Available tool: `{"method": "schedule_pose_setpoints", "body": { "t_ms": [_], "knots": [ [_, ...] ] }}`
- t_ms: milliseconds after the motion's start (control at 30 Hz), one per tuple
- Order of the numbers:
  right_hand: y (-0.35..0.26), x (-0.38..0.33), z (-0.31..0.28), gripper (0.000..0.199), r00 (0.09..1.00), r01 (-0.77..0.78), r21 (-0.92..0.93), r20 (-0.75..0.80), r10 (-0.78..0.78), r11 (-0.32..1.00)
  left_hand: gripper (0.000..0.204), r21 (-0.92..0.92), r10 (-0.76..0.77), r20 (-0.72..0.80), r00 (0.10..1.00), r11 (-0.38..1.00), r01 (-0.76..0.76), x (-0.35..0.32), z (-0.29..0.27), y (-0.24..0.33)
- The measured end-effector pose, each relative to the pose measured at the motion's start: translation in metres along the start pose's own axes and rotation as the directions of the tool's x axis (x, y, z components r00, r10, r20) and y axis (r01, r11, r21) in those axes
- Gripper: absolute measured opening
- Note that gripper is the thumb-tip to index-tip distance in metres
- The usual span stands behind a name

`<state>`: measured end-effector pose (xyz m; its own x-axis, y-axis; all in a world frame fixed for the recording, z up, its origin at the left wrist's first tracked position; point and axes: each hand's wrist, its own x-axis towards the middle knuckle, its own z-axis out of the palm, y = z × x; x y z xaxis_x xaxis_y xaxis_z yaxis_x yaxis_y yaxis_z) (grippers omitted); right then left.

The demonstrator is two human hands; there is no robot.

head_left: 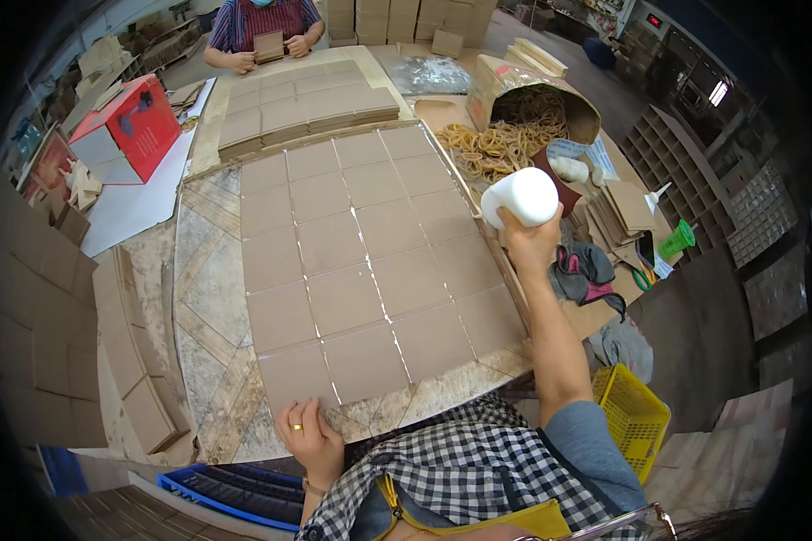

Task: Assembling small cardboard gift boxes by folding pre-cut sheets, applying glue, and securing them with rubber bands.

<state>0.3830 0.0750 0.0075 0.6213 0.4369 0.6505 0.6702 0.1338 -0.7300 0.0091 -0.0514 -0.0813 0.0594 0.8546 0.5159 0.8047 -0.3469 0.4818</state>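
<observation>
Fingers of right hand [530, 242] wrapped round white plastic bottle [520, 197] raised over bench [209, 270]; left hand [309, 433] fingers flat, pinning near edge of brown cardboard-square grid [370, 261], fully laid, no glue visible.

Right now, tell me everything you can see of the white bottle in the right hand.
The white bottle is a plain, opaque, rounded container that looks like plastic, with no label in view. The right hand grips its lower end from beneath, raised above the right edge of the grid of brown cardboard squares. It lies tilted, nearly on its side, its broad end toward the pile of rubber bands. Its cap or nozzle cannot be made out. Only the hand touches it.
</observation>
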Motion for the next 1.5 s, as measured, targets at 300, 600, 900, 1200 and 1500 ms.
{"method": "schedule_pose_setpoints", "body": {
  "t_ms": [300,600,900,1200,1500],
  "knots": [
    [0.0,-0.019,-0.032,0.054,1.0,-0.026,0.033,-0.016,0.026,0.999,0.022,0.009,0.013,-0.02,1.0,1.0,-0.013,0.001,0.0,0.001],
    [-0.005,-0.037,-0.075,0.058,0.998,0.008,-0.025,0.069,-0.007,1.0,0.027,0.036,0.013,-0.01,1.0,0.999,-0.013,-0.001,0.0,0.001],
    [-0.006,-0.053,-0.115,0.063,0.99,0.025,0.013,0.139,-0.027,1.0,0.026,0.049,0.009,-0.008,1.0,0.999,-0.008,-0.003,0.003,0.001],
    [-0.022,-0.069,-0.15,0.066,0.992,-0.055,0.058,0.118,0.048,0.997,0.027,0.095,0.026,-0.023,0.999,0.995,-0.024,-0.005,0.004,0.001],
    [-0.021,-0.079,-0.183,0.063,0.985,-0.106,0.017,0.141,0.103,0.994,0.028,0.089,0.034,-0.026,0.999,0.996,-0.031,-0.007,0.006,0.0]
  ]
}}
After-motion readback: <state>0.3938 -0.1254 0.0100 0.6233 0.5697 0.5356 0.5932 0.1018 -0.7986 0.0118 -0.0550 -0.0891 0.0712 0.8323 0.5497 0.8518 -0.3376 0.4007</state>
